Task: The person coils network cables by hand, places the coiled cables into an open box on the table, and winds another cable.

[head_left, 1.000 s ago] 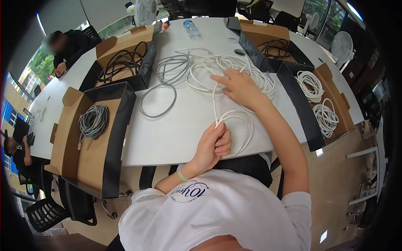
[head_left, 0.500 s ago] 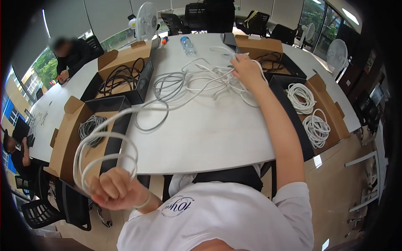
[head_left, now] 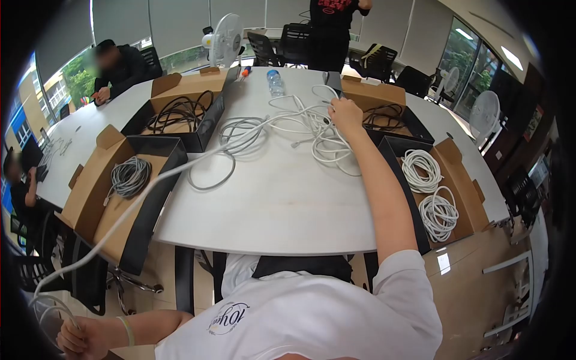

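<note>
Low at the left edge, my left hand (head_left: 81, 337) is closed round loops of a pale cable (head_left: 108, 237), which runs taut up to the tangle on the table. My right hand (head_left: 346, 117) reaches to the far side, fingers closed on a white cable (head_left: 324, 91) at the tangle's right end. Tangled white cables (head_left: 294, 123) spread below and left of that hand. A looser grey cable coil (head_left: 243, 133) lies left of them.
Open boxes flank the table: black cables (head_left: 180, 114) and a grey coil (head_left: 130, 177) at left, dark cables (head_left: 384, 117) and white coils (head_left: 422, 171) at right. A bottle (head_left: 275, 83) stands at the back. Other people are around the table, including one person (head_left: 123, 66) at left.
My left hand has moved down and left, drawing the cable out into a longer, straighter line. The right hand stays by the tangle, whose white loops have shifted.
</note>
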Motion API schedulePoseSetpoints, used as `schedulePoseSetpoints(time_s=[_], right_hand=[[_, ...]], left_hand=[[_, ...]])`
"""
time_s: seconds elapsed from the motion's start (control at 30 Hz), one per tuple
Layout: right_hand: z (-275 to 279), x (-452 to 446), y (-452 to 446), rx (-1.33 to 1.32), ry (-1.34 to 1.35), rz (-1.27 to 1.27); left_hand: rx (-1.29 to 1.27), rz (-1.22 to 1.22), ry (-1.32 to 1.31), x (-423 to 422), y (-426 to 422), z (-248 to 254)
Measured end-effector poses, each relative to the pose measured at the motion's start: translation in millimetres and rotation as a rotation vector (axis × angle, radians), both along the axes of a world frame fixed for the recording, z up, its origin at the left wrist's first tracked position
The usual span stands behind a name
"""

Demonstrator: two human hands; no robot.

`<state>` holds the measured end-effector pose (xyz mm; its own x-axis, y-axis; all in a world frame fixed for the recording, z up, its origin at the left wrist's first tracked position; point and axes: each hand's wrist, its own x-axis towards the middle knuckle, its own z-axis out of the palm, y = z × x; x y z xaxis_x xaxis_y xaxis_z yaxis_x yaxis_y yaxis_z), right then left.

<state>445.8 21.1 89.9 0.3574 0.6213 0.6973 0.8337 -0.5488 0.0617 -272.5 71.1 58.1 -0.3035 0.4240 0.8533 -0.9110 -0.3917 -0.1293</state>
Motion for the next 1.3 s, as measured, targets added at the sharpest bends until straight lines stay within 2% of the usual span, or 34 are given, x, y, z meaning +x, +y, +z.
schedulePoseSetpoints(time_s=[0.1,0.17,0.27,0.4,0.5,0.53,0.6,0.67,0.73,0.8,0.83,0.9,0.97,1.0,1.03,1.1,1.17,1.3], right_hand=[[-3,-2,3,-0.043,0.078,-0.024],[-7,-2,7,0.043,0.225,-0.065],[2,-1,9,0.034,0.369,0.004],[30,5,16,-0.211,0.456,0.023],[49,13,22,-0.221,0.502,-0.015],[51,21,28,-0.204,0.512,-0.020],[54,31,40,-0.145,0.191,-0.027],[77,14,44,0.008,0.258,0.015],[101,19,52,0.153,0.393,0.253],[139,8,47,0.089,0.900,0.315],[146,14,44,0.215,1.000,0.493],[161,16,53,0.718,1.167,0.710],[180,34,52,0.801,1.159,0.986],[188,48,54,0.798,1.045,1.038],[198,37,47,0.795,1.044,1.028],[213,13,35,0.876,0.784,1.200],[209,32,33,0.812,0.772,1.144],[228,52,25,0.623,0.603,1.010]], left_hand=[[-0.082,0.062,0.002,-61,6,-27],[-0.132,0.105,0.007,-92,-4,-40],[-0.196,0.165,0.012,-129,-11,-51],[-0.305,0.235,0.019,-223,-3,-79],[-0.382,0.282,0.040,-244,-3,-67],[-0.409,0.300,0.049,-233,-2,-53],[-0.461,0.347,0.069,-200,-11,-22],[-0.511,0.396,0.090,-146,-26,13],[-0.551,0.435,0.099,-89,-34,41],[-0.595,0.464,0.117,-46,-35,62],[-0.615,0.473,0.124,-23,-38,70],[-0.646,0.484,0.118,2,-37,76],[-0.687,0.484,0.110,26,-29,82],[-0.716,0.483,0.115,45,-29,84],[-0.745,0.480,0.118,47,-23,85],[-0.814,0.477,0.133,53,-20,80],[-0.997,0.497,0.207,91,-20,94],[-0.702,0.043,0.388,85,37,43]])
